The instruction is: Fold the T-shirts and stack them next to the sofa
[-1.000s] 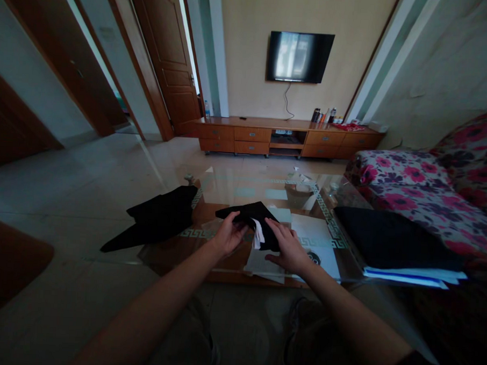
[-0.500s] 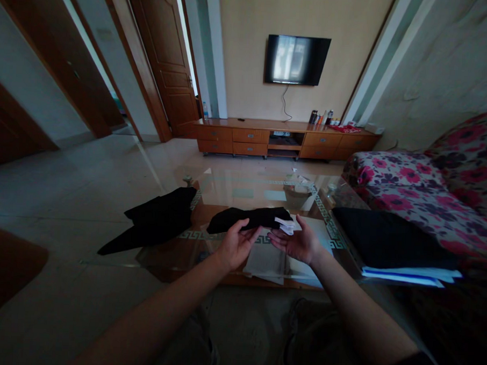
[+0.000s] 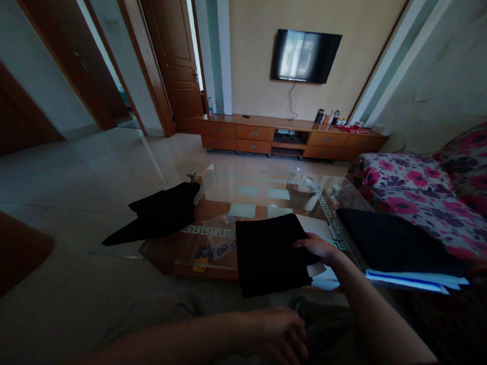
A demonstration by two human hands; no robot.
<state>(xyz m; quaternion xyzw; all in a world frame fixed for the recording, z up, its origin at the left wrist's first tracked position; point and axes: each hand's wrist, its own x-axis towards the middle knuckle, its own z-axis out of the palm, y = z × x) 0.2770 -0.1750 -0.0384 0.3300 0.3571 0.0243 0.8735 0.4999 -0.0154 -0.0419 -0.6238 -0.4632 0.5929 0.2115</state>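
Right hand (image 3: 314, 247) has a grip on the right edge of a black cloth (image 3: 272, 254), thumb side showing on top — something white (image 3: 316, 269) pokes out just below those fingers. The cloth is a flat, squarish panel over the near side of the glass worktop (image 3: 191, 231), bottom edge dipping past the front of the table. Left hand (image 3: 279, 335) is down closer to the body, clear of the cloth, fingers loosely curled and nothing visible in them. Another black garment (image 3: 161, 212) sits over the worktop's left edge, and on the right there's a dark folded pile (image 3: 398, 243) on top of some white and blue sheets (image 3: 417, 279) — sofa (image 3: 412, 198) right beside that.
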